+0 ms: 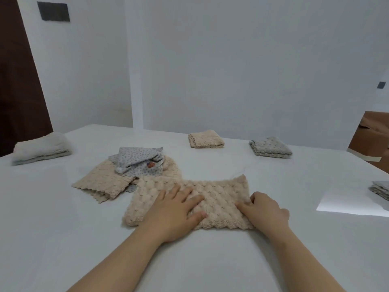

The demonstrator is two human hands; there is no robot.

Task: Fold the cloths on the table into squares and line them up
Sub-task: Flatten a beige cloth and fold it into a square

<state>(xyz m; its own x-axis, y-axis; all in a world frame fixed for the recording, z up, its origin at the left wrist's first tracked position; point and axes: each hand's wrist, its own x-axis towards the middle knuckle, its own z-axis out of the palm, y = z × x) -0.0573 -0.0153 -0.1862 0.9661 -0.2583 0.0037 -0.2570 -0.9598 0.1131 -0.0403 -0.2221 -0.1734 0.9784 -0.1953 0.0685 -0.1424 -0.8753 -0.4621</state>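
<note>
Sensibly, you pressed your left hand (176,209) flat on the beige cloth (221,192) near the table's (63,228) front edge while your right hand (265,210) pinched its right end, which wanted folding across squarely, edges matched.

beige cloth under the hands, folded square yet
Not yet: the beige cloth is a wide strip; left hand presses it, right hand grips its end.
</note>
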